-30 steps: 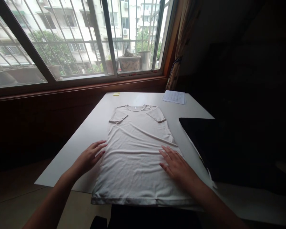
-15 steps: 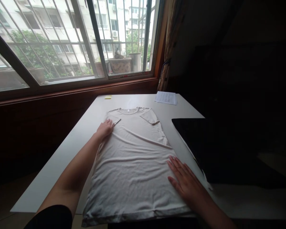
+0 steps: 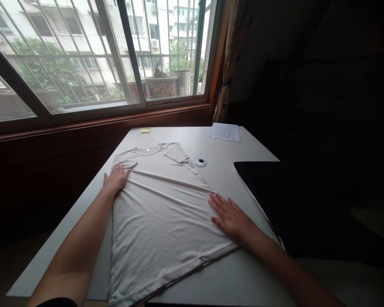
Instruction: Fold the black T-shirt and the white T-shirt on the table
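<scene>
A pale short-sleeved T-shirt (image 3: 160,217) lies spread on the white table (image 3: 237,277), its collar towards the window and its hem slanting near the front edge. My left hand (image 3: 115,178) rests on the shirt's left side by the sleeve, fingers stretched out and lying flat. On the right side of the shirt's body, my right hand (image 3: 228,216) lies with its fingers spread. Long creases run across the fabric between the two hands. What is under my palms is hidden.
A dark cloth (image 3: 294,200) covers the table's right side. Papers (image 3: 225,132) and a yellow sticky note (image 3: 145,131) lie at the far edge. A round white-rimmed piece (image 3: 200,163) sits right of the shirt. Beyond the table is a barred window (image 3: 92,55).
Both hands have moved left, and the T-shirt has shifted and turned with them. Its collar end is further left and the hem now slants. The round white-rimmed piece has come into view.
</scene>
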Motion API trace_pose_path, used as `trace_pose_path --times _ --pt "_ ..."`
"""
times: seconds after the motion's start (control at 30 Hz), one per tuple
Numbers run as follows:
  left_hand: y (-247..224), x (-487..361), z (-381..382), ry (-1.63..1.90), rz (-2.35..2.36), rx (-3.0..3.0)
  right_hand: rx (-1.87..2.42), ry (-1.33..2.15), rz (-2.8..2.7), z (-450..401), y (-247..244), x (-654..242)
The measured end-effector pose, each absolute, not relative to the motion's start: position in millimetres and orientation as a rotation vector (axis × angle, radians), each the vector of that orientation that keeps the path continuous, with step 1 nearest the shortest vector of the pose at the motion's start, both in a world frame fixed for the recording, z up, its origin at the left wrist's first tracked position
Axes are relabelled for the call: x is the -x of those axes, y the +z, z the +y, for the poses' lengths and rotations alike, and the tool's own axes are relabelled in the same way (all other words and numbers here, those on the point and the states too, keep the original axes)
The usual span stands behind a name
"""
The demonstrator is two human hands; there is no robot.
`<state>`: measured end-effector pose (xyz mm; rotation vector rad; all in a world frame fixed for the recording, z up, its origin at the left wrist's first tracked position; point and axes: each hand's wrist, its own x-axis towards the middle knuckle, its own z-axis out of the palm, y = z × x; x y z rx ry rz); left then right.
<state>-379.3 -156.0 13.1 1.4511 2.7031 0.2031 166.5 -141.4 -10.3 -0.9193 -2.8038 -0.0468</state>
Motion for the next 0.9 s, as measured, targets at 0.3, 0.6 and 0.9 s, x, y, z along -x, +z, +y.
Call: trace_pose_path --times 0.3,0.6,0.9 --pt "10.1 383.0 -187.5 0.2 2.733 -1.403 0.957 -0.107 -2.707 -128.4 34.4 -120.3" --pt "8.3 377.7 -191.9 0.202 2.756 -1.398 0.303 0.557 -2.952 -242.7 23.2 -46.0" --pt "23.4 364.1 -222.1 0.137 2.728 -1.29 0.244 0.363 -2.954 -194.9 29.9 -119.6"
